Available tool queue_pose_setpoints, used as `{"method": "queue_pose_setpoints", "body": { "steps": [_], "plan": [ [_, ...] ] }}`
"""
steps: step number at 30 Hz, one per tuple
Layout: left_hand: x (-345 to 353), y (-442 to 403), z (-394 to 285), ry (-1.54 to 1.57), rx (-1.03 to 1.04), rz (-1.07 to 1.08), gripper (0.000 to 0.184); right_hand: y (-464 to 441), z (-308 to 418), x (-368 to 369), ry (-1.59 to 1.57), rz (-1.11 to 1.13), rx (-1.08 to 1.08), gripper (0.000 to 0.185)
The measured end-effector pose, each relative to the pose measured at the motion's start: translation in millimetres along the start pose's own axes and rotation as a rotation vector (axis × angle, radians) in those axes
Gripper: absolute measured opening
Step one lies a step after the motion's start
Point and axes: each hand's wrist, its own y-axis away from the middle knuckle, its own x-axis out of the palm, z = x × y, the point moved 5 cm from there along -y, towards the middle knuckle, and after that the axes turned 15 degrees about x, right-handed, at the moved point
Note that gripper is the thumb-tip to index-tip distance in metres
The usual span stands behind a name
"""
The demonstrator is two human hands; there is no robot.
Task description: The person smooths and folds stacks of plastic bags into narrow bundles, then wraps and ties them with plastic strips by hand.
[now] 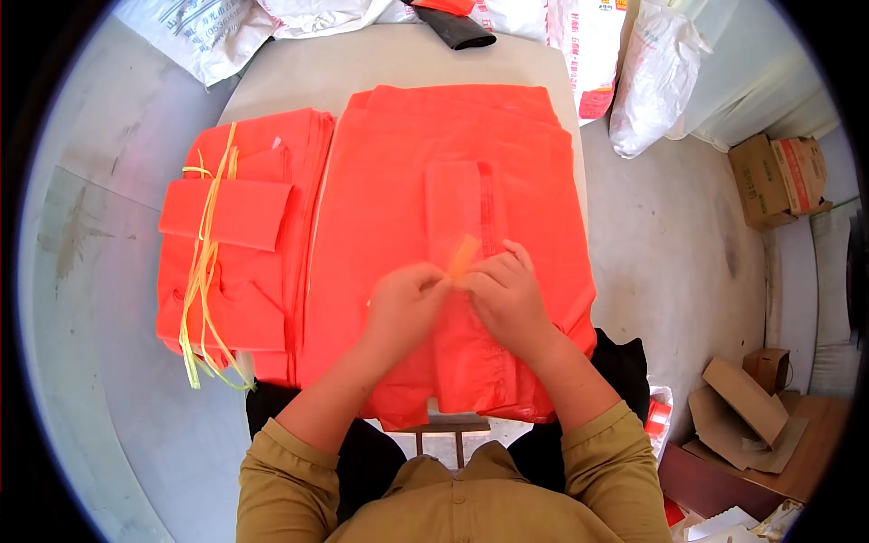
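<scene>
My left hand [407, 299] and my right hand [502, 294] meet over a folded red bundle [453, 199], fingers pinched on a short yellow-orange strip [464, 254] that stands up between them. The bundle lies lengthwise on a wide stack of red plastic sheets or bags [371, 181] in front of me. To the left is another red stack [240, 145], with a folded red piece [226, 213] across it and several long yellow ties [204, 258] draped on top.
Beyond the stacks, the beige table top [317, 63] shows, with a black tube-like object [457, 30] at its far edge. White sacks [656, 77] stand behind. Cardboard boxes [760, 181] are at the right, and opened cardboard [747, 407] lies lower right.
</scene>
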Motion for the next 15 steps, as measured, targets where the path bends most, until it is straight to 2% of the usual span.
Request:
{"method": "queue_pose_setpoints", "body": {
  "steps": [4, 6, 9, 12, 15],
  "plan": [
    [5.1, -1.3, -14.6, -0.362, 0.291, 0.103, 0.009, 0.3, 5.1, -2.6, 0.062, -0.083, -0.101, 0.026],
    [6.5, -1.7, -28.8, -0.484, 0.405, 0.188, 0.011, -1.6, 2.5, -3.1, 0.055, -0.071, -0.059, 0.023],
    [6.5, 2.4, -24.0, -0.52, 0.417, 0.175, 0.016, -3.2, -3.7, -2.6, 0.025, -0.071, -0.011, 0.017],
    [4.6, 1.7, -27.2, -0.468, 0.426, 0.136, 0.013, -7.4, -4.5, -5.7, -0.051, -0.015, 0.029, 0.015],
    [1.6, 1.4, -27.1, -0.223, 0.302, 0.071, 0.007, -11.6, -9.4, -6.8, -0.218, 0.138, 0.043, 0.013]
  ]
}}
